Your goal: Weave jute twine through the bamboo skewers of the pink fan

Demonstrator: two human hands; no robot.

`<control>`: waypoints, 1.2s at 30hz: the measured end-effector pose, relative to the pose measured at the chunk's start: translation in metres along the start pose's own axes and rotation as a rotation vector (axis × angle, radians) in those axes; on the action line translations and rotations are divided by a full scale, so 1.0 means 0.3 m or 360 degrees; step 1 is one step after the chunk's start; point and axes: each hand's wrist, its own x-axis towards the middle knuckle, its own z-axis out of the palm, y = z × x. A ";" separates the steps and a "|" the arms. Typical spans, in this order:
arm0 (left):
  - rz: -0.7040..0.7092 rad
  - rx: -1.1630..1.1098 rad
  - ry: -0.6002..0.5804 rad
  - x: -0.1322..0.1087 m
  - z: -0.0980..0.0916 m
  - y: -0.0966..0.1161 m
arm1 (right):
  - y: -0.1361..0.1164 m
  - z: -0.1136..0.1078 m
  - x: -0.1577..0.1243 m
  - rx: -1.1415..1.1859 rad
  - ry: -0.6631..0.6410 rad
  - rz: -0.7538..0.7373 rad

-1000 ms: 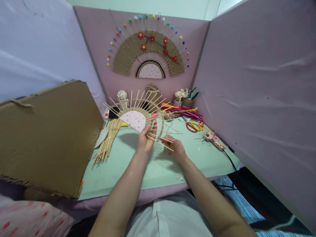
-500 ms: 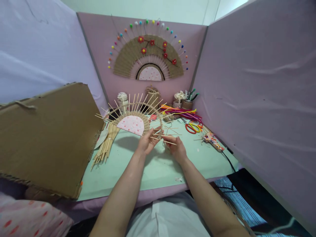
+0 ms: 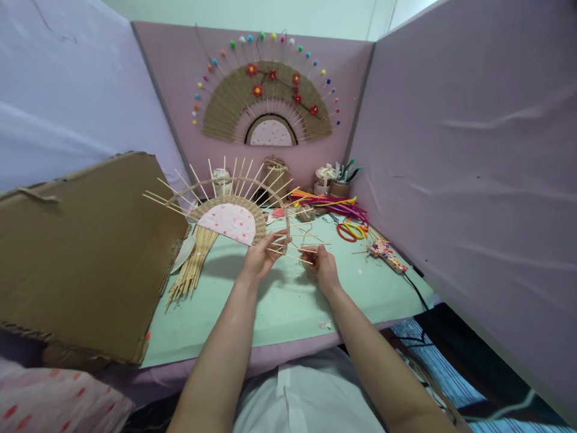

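Observation:
A half-made fan (image 3: pixel 228 222) of thin wooden sticks is held up above the table. Its centre is a pink dotted half-circle, bordered by a woven twine band, with a looser twine arc (image 3: pixel 287 216) crossing the sticks further out. My left hand (image 3: pixel 261 257) grips the fan at its lower right corner, fingers around the band and end sticks. Close to the right-hand stick tips, my right hand (image 3: pixel 323 266) is closed in a pinch on what looks like twine (image 3: pixel 309 273); the fingers partly hide it.
Left are a bundle of sticks (image 3: pixel 193 264) and a large cardboard sheet (image 3: pixel 90 258). Right lie scissors (image 3: pixel 347 231), a glue gun (image 3: pixel 387 255) with its cable, and pipe cleaners (image 3: pixel 338 204). Jars, a twine spool (image 3: pixel 276 177) and a pen pot (image 3: pixel 340 187) line the back, below a finished fan (image 3: pixel 270 102).
The fan has shifted left and turned to face me more, with my left hand on it. My right hand has drawn slightly apart from the left.

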 end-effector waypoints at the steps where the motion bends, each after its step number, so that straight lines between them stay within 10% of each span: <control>1: 0.0003 -0.0010 -0.0011 -0.002 0.002 0.001 | -0.002 0.001 -0.001 -0.0008 -0.0004 -0.0005; 16: 0.0021 -0.0014 -0.0025 -0.007 0.010 0.001 | -0.012 0.009 -0.012 -0.0222 -0.0086 -0.0097; 28: 0.0354 0.0176 0.0121 0.015 0.003 -0.014 | -0.009 0.016 -0.024 -0.1070 0.0282 -0.0779; 36: 0.0359 0.0122 0.0059 0.001 0.042 -0.043 | -0.005 0.047 -0.044 -0.0937 -0.0318 -0.0765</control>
